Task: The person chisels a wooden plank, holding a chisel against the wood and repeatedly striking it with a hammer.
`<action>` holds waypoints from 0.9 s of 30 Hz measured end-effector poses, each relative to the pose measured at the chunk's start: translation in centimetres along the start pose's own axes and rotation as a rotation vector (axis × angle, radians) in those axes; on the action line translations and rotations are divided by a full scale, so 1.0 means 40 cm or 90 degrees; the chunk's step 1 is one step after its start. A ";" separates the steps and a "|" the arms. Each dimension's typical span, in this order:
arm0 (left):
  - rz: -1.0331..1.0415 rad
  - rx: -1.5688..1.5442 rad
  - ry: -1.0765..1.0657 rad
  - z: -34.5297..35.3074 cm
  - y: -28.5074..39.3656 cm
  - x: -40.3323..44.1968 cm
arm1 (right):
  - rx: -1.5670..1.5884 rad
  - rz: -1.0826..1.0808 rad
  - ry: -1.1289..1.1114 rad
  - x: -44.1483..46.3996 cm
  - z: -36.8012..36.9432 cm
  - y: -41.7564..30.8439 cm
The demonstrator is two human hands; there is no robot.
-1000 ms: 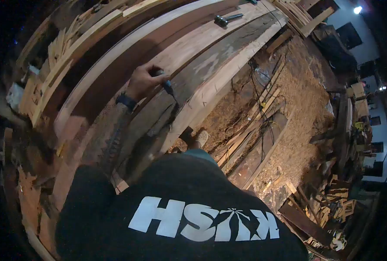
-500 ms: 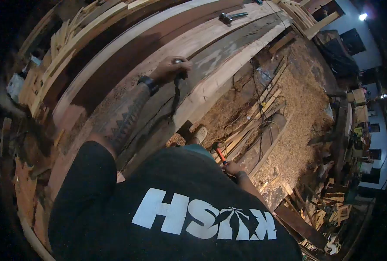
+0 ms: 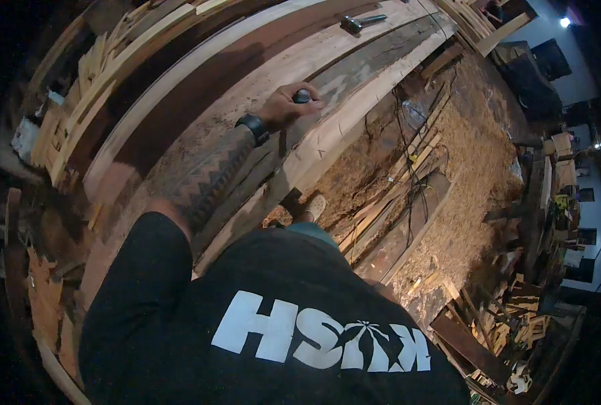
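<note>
My left hand (image 3: 290,106), with a dark watch on its wrist, is closed around a chisel-like tool (image 3: 302,96). The tool's rounded dark end shows at the top of the grip, while its lower part is mostly hidden by the hand. The hand is over a long grey-brown timber (image 3: 354,75) with a pale edge. My right hand is out of sight beside my dark shirt (image 3: 260,364); only a bit of the arm shows. A metal tool (image 3: 362,24) lies on the timber's far part.
Long boards (image 3: 179,77) curve along the left. Cables (image 3: 408,169) and narrow wood strips lie on the right, above sawdust-covered ground (image 3: 462,216). Wood scraps (image 3: 516,317) are piled at the lower right. A person (image 3: 494,12) is partly visible at the far top right.
My left hand has moved up and right along the timber with the tool. My right hand appeared half a second ago with a red-handled tool and is now hidden again.
</note>
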State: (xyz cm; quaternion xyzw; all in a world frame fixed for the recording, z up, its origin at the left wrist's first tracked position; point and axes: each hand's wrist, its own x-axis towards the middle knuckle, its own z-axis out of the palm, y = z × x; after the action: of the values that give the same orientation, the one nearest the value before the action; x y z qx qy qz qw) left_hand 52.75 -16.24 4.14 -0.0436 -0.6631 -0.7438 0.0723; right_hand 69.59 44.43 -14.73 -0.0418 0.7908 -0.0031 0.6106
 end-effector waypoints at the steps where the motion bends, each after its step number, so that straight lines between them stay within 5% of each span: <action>1: -0.002 -0.016 0.010 -0.004 -0.017 0.004 | 0.000 0.000 -0.007 0.003 0.006 0.009; 20: -0.003 -0.007 -0.031 0.012 -0.034 0.008 | -0.140 -0.044 0.097 0.113 -0.156 -0.202; 23: -0.044 0.088 -0.086 -0.003 -0.037 0.009 | 0.083 -0.068 0.150 -0.114 -0.225 -0.302; 27: -0.036 0.192 -0.138 0.007 -0.064 0.017 | 0.489 -0.352 0.182 -0.374 -0.307 -0.408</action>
State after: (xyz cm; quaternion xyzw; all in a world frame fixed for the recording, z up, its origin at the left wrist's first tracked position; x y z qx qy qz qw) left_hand 51.67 -15.70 1.76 -0.0936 -0.7718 -0.6288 -0.0146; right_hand 62.49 28.66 3.75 -0.0213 0.7676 -0.4621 0.4436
